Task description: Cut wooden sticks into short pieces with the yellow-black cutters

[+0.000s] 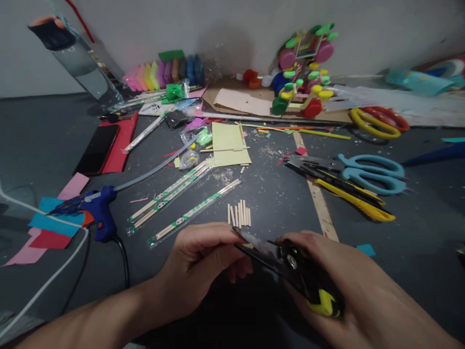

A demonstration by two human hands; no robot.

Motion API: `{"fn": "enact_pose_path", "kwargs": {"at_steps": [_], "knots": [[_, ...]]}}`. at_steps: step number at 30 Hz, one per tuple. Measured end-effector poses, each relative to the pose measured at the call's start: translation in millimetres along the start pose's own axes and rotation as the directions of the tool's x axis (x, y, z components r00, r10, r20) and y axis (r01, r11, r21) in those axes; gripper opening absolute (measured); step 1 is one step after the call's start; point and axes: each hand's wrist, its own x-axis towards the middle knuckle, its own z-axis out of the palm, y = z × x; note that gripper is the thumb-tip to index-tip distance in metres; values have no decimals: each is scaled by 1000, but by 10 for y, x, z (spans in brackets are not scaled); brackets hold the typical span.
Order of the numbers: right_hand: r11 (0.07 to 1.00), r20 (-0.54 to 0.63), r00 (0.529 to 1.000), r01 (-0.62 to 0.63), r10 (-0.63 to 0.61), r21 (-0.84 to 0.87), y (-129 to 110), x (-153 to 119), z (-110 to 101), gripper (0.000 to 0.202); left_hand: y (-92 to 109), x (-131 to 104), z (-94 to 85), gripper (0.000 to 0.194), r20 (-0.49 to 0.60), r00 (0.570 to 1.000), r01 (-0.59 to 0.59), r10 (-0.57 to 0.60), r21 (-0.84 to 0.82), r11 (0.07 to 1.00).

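My right hand (327, 271) is wrapped round black-and-yellow cutting shears (290, 264), whose blades are parted and point left. Between those blades shows a pale bit of wooden stick (249, 246). My left hand (207, 257) pinches the stick between thumb and forefinger, right at the blade tips; most of it is hidden by the fingers. Just beyond my hands, several short cut wooden sticks (240, 214) lie side by side on the dark table. Wrapped chopsticks (196, 208) rest to the left of them.
At left are a blue glue gun (103, 213) with cables, a phone (96, 149) and a water bottle (80, 68). Blue-handled scissors (374, 172) and a yellow cutter (370, 206) lie right. Small wheeled models (305, 92), coloured clay packs (163, 75) and yellow paper (228, 140) are farther back.
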Motion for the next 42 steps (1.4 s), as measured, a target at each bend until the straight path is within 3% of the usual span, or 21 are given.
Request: {"fn": "enact_pose_path", "kwargs": {"at_steps": [7, 15, 18, 21, 25, 29, 34, 37, 39, 40, 42], "knots": [[999, 22, 1000, -5, 6, -39, 25, -30, 9, 17, 31, 6, 12, 23, -1, 1000, 17, -17, 58, 998], [993, -95, 993, 63, -72, -100, 2, 14, -3, 10, -7, 11, 29, 19, -20, 1000, -6, 6, 7, 1000], [995, -128, 992, -9, -4, -104, 41, 36, -47, 16, -27, -9, 35, 14, -37, 999, -27, 25, -63, 998], [969, -166, 984, -106, 70, -224, 165, 62, -94, 23, -46, -33, 35, 15, -8, 1000, -17, 17, -119, 993], [833, -226, 952, -292, 206, -469, 392, 95, -124, 43, -50, -38, 30, 15, 56, 995, 97, -87, -219, 971], [708, -221, 910, -412, 351, -573, 529, 97, -136, 45, -47, -6, 29, 15, 154, 978, 187, -140, -356, 915], [723, -200, 965, -258, 167, -641, 495, 91, -167, 59, -33, 40, 42, 16, 132, 973, 228, -190, -414, 881], [840, -284, 959, -167, 16, -516, 302, 110, -146, 45, -31, 43, 67, 16, 89, 972, 235, -218, -400, 886], [942, -262, 953, 62, -154, -329, 126, 128, -81, 39, -43, 35, 94, 19, 86, 961, 274, -262, -394, 877], [948, -214, 941, 210, -262, -238, 42, 136, -33, 42, -52, 29, 108, 20, 95, 951, 307, -293, -381, 872], [930, -132, 922, 352, -364, -108, -89, 147, 76, 41, -75, 15, 131, 23, 112, 927, 375, -359, -333, 865]]}}
